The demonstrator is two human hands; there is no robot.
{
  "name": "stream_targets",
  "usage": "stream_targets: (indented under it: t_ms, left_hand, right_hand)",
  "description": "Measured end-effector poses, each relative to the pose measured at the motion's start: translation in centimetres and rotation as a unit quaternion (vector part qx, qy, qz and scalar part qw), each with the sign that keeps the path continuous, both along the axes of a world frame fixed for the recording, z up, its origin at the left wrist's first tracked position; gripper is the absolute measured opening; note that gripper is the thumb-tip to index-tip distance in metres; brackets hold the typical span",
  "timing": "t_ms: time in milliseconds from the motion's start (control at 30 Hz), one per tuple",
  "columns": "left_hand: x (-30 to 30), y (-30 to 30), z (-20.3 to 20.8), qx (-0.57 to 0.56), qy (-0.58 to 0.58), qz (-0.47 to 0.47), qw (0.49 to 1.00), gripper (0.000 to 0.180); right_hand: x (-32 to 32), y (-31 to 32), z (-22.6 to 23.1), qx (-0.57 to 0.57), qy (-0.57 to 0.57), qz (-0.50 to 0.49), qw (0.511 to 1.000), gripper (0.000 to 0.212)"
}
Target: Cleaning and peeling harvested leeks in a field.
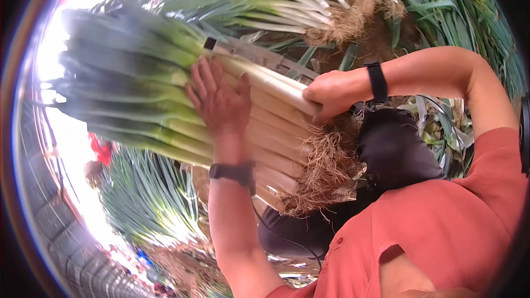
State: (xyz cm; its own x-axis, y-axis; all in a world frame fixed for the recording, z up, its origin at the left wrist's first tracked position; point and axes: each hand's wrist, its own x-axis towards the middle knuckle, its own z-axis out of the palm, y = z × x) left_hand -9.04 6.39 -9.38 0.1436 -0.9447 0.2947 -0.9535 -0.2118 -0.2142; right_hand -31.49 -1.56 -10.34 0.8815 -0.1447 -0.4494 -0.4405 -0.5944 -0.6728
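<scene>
A wide row of leeks (276, 116) lies side by side before me, green tops to the left and white shanks to the right. Their shaggy roots (326, 171) hang at the end nearest my body. Flat across the leeks, where green turns to white, rests my left hand (221, 96), slightly blurred, its fingers stretched out. My right hand (334, 94) is closed around the root end of a leek at the row's far edge; part of its grip is hidden. Each wrist wears a dark band.
A grey bar-like edge (259, 55) shows along the far side of the row. Beyond it lies another leek pile (292, 0) with roots. More leeks (154, 193) stand at the lower left, and green leaves (458, 16) fill the upper right. A thin cable (281, 234) runs by my legs.
</scene>
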Motion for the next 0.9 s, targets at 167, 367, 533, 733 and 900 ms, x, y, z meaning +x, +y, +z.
stream_targets:
  t_ms: [167,367,533,733,900]
  left_hand:
    - [0.8,0.5,0.8,-0.022,-0.004,-0.019,1.000,0.068]
    - [1.3,0.6,-0.3,-0.040,0.015,-0.042,0.998,0.059]
    - [1.7,0.8,0.2,-0.050,0.051,-0.058,0.996,0.052]
    - [2.8,0.9,1.8,-0.104,0.267,-0.119,0.951,0.047]
    - [2.8,1.8,3.7,-0.103,0.709,-0.076,0.694,0.046]
  right_hand:
    - [0.5,-0.7,0.9,0.003,-0.007,0.043,0.999,0.044]
    - [4.0,-3.5,2.5,-0.040,-0.125,-0.075,0.989,0.034]
    - [5.8,0.9,3.6,-0.029,-0.155,-0.036,0.987,0.028]
    - [9.1,5.4,3.4,-0.089,-0.152,0.028,0.984,0.030]
    - [9.0,6.8,2.8,-0.181,-0.160,0.093,0.966,0.017]
